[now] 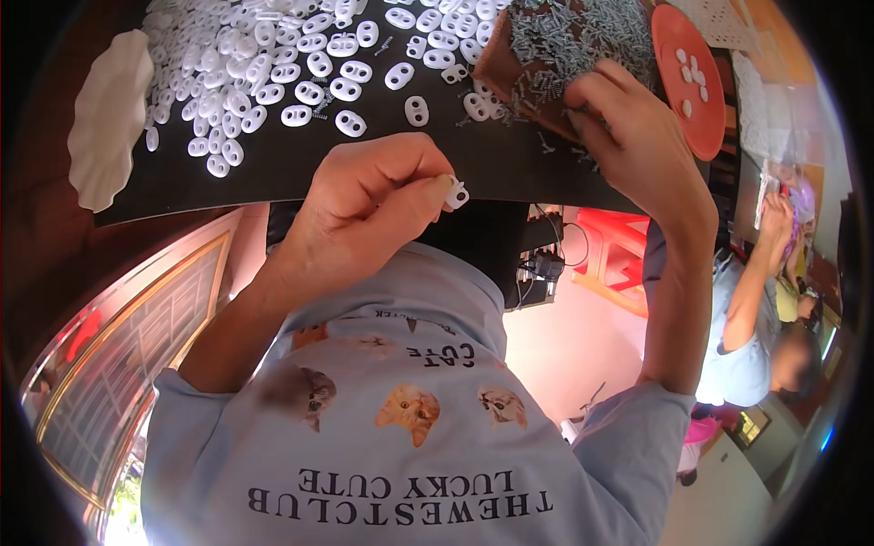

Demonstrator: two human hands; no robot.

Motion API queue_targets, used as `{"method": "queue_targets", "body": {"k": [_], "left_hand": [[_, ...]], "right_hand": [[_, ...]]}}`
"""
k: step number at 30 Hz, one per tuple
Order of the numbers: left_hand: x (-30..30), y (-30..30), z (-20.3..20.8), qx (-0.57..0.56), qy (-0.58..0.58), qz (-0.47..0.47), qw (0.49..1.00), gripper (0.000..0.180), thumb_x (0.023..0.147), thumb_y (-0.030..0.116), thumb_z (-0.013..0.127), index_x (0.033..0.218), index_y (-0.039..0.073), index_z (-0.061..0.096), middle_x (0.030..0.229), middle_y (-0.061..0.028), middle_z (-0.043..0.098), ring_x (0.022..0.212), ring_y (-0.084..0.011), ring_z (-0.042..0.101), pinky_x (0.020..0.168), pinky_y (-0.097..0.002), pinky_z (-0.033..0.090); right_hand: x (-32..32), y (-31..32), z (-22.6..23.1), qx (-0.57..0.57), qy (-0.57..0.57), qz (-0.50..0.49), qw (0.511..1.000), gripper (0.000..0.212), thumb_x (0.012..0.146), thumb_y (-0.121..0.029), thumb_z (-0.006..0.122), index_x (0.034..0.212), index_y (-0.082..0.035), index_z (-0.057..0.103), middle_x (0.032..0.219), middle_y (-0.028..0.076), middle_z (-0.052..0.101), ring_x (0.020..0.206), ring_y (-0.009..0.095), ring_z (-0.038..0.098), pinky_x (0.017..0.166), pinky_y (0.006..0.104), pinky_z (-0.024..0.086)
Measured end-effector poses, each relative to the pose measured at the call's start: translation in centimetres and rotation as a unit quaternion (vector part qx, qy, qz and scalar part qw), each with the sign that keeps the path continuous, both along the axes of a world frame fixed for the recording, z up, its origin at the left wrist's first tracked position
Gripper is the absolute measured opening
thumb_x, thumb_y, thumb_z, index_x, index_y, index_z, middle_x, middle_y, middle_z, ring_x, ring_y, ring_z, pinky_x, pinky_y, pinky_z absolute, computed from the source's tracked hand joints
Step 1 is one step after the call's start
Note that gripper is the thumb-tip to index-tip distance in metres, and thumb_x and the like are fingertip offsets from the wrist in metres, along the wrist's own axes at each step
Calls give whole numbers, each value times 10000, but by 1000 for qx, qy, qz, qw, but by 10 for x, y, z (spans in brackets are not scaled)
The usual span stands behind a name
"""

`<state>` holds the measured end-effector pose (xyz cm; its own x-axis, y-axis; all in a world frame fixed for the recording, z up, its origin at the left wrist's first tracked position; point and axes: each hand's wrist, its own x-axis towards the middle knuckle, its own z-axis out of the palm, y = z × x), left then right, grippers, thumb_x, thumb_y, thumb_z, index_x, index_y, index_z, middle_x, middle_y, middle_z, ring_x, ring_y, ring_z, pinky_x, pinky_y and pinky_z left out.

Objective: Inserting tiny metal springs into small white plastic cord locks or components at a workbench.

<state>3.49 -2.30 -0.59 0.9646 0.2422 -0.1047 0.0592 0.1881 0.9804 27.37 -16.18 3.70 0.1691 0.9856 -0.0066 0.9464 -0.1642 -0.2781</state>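
right hand [628, 136] over coiled grey springs [583, 36], its grip impossible to tell; left hand [373, 200] pinches half-hidden, holed white piece [460, 195].

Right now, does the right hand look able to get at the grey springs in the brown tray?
Likely yes: the right hand is right at the brown tray, and nothing visible blocks its fingertips from the grey springs.

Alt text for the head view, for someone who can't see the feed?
A person's left hand pinches a small white part, while the right hand is at the edge of a pile of grey spring-like pieces. Many white two-holed parts lie on the black table, between a wavy-edged white dish at left and an orange-red plate at right.
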Motion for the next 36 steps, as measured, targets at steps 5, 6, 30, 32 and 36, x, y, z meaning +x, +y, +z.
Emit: {"method": "queue_targets", "body": {"k": [5, 6, 30, 32, 36], "left_hand": [[0, -1, 1, -13, -2, 4, 1000, 134, 915, 2, 453, 851, -36, 563, 792, -53, 536, 626, -67, 454, 559, -213, 364], [0, -2, 2, -12, -2, 4, 1000, 134, 915, 2, 453, 851, -36, 563, 792, -53, 536, 626, -67, 454, 559, -213, 364], [0, -5, 1, 14, -4, 8, 1000, 137, 926, 17, 459, 849, -32, 561, 760, -31, 522, 626, -58, 436, 559, -206, 353], [1, -5, 1, 27, 4, 5, 1000, 133, 923, 12, 462, 848, -32, 562, 759, -30, 524, 624, -57, 439, 558, -205, 353], [1, -5, 0, 44, -6, 4, 999, 130, 920, 7, 463, 845, -31, 563, 760, -30, 524, 622, -56, 441, 556, -206, 353]], "right_hand": [[1, 2, -2, 22, 1, -5, 1000, 181, 837, 21, 573, 1004, -44, 550, 885, 97, 513, 750, 261, 557, 644, 310, 442], [1, 3, -2, 23, 0, -5, 1000, 181, 837, 21, 573, 1004, -44, 550, 885, 97, 513, 750, 261, 557, 644, 310, 442], [18, 10, 0, 44, -45, -16, 998, 101, 878, -52, 561, 978, -42, 555, 880, 98, 527, 765, 291, 567, 646, 345, 437], [12, 12, 2, 19, -19, -2, 1000, 71, 877, -51, 556, 942, -32, 537, 877, 105, 524, 764, 292, 565, 641, 345, 431], [15, 17, -7, 26, -34, -6, 999, 65, 869, -59, 565, 911, -27, 528, 868, 111, 526, 761, 307, 557, 640, 358, 428]]}}
